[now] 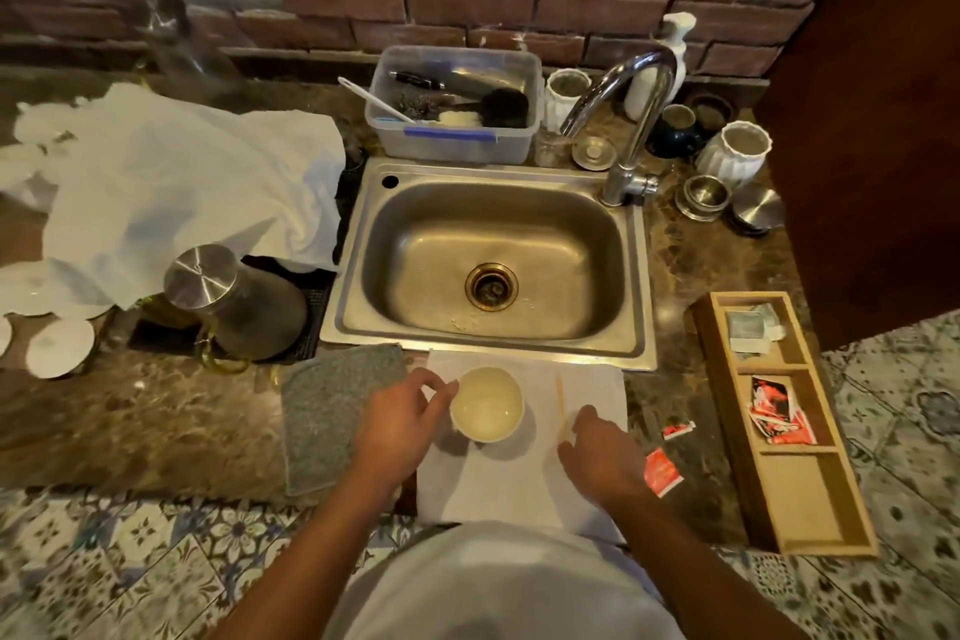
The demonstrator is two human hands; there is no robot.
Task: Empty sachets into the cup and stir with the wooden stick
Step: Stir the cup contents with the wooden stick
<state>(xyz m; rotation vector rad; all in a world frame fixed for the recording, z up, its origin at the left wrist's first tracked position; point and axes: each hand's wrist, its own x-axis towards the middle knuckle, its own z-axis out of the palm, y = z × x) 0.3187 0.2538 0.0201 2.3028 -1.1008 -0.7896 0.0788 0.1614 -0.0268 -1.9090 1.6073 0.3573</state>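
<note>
A white cup (487, 404) stands on a white napkin (519, 483) in front of the sink. My left hand (402, 418) touches the cup's left rim with its fingertips. A thin wooden stick (560, 403) lies on the napkin to the right of the cup. My right hand (597, 457) rests over the stick's near end, fingers curled down on it; a grip on it cannot be made out. Two torn red sachets (662, 472) lie on the counter to the right. More red sachets (779, 418) sit in the middle compartment of a wooden tray (800, 494).
A steel sink (488, 265) with a tap (631, 120) is right behind the napkin. A grey cloth (332, 411) lies to the left, and a steel-lidded jar (234, 301) beyond it. White cloth, a plastic tub and small jars crowd the back counter.
</note>
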